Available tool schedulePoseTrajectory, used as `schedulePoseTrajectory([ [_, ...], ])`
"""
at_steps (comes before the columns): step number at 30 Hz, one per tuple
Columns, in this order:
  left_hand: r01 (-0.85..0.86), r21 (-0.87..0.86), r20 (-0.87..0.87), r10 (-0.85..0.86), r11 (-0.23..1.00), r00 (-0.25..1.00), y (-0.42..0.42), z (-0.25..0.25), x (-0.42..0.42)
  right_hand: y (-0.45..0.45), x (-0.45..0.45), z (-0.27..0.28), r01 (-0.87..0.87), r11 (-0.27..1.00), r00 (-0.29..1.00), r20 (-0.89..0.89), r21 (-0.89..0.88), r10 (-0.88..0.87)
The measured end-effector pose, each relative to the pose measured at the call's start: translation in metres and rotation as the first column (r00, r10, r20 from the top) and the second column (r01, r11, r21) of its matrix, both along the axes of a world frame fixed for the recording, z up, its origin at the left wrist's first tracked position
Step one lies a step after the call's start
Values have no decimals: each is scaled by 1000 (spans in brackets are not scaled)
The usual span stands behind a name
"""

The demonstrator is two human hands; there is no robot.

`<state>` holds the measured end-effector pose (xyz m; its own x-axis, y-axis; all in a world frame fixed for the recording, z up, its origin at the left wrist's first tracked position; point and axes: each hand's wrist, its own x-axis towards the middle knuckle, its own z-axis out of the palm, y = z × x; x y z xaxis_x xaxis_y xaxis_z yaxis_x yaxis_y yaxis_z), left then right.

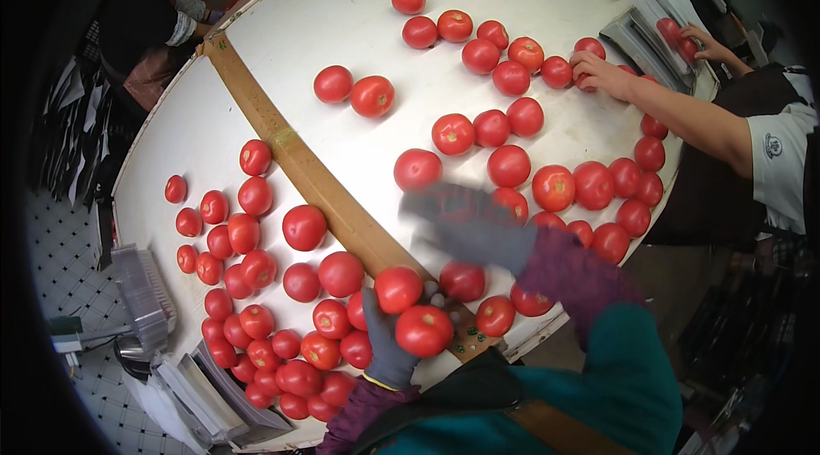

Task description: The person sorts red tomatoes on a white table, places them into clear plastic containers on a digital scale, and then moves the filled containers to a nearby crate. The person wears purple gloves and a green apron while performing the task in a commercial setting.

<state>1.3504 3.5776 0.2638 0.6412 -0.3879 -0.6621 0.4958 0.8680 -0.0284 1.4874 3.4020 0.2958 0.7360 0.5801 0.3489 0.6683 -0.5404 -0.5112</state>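
My left hand [389, 352], in a grey work glove, is cupped around two red tomatoes near the front end of the divider. One tomato [398, 289] sits above the other tomato [424, 330]. Motion blurs my right hand [471, 221], also gloved in grey. It reaches over the table to the right of the divider, nearest a large tomato [418, 170]; the blur hides whether anything is in its fingers. Beneath its wrist lies another tomato [462, 281]. Many tomatoes crowd the left section, among them a big one [304, 227] beside the divider.
A brown tape-covered divider [282, 134] crosses the white table [359, 13]. Clear plastic containers [142, 295] and trays [205, 397] stand at lower left. On the right, a co-worker's hand [599, 75] touches tomatoes; their other hand [705, 43] is at stacked trays. Another person [138, 19] works at upper left.
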Motion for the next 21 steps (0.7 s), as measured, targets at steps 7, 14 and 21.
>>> schedulePoseTrajectory([
  [7,12,-21,108,-9,1000,994,18,1,-1,-41,109,-35,214,796,874,-252,-566,-414],
  [14,-100,-64,234,112,993,966,8,24,25,-4,-16,19,-187,934,946,-312,-306,87],
  [21,-69,10,168,66,998,984,20,4,19,-31,-13,13,-271,962,745,-637,-21,196],
])
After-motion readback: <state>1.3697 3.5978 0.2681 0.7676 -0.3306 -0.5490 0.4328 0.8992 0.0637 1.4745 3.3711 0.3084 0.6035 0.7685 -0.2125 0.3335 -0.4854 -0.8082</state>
